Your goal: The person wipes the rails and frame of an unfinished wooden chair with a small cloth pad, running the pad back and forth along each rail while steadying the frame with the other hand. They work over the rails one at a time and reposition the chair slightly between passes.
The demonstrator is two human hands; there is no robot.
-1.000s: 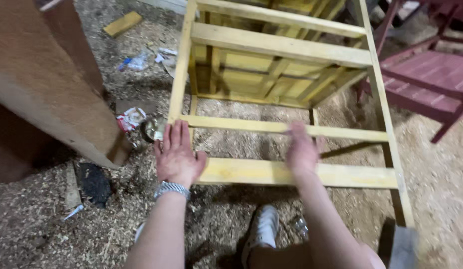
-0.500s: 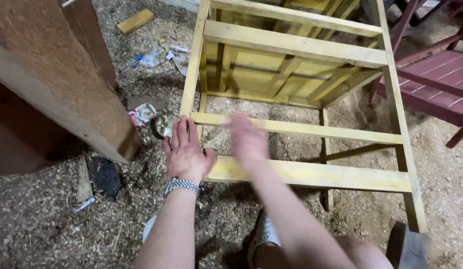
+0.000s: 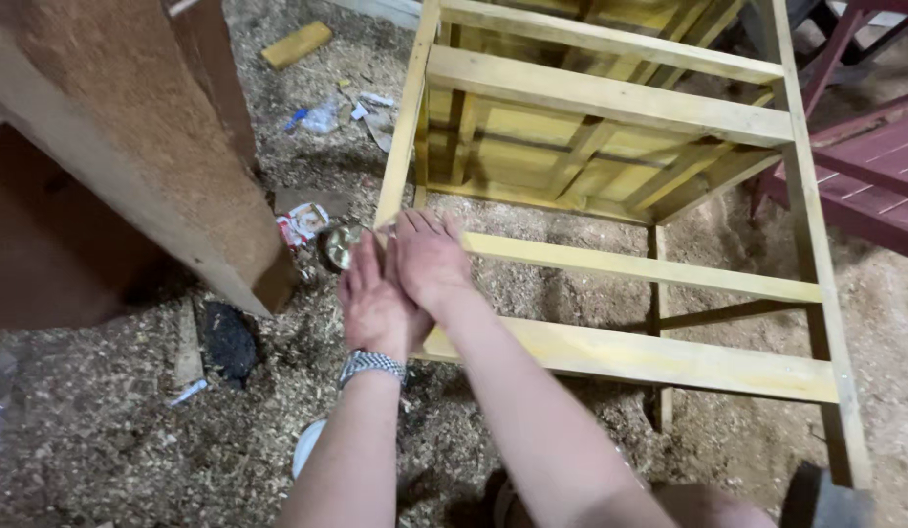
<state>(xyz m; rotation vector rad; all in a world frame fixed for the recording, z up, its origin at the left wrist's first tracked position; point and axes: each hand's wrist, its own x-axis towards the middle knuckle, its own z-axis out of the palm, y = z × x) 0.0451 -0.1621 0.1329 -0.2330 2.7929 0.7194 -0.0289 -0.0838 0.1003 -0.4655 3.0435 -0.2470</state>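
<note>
A yellow-painted wooden frame (image 3: 610, 357) with several crossbars lies tilted over a sawdust floor. My left hand (image 3: 368, 308), with a metal watch (image 3: 372, 364) at the wrist, rests flat and palm down on the near-left corner of the frame. My right hand (image 3: 427, 259) lies flat beside it, partly overlapping it, with its fingers reaching the left end of the second crossbar (image 3: 640, 266). Neither hand grips anything.
A large brown wooden block (image 3: 131, 156) leans at the left. Litter, a round tin (image 3: 337, 246) and a black lump (image 3: 227, 340) lie on the sawdust. A dark red slatted piece of furniture (image 3: 869, 176) stands at the right. A wood offcut (image 3: 296, 44) lies at the back.
My right hand has swept left along the frame, from the middle of the near bar to beside my left hand. The left hand has stayed on the corner.
</note>
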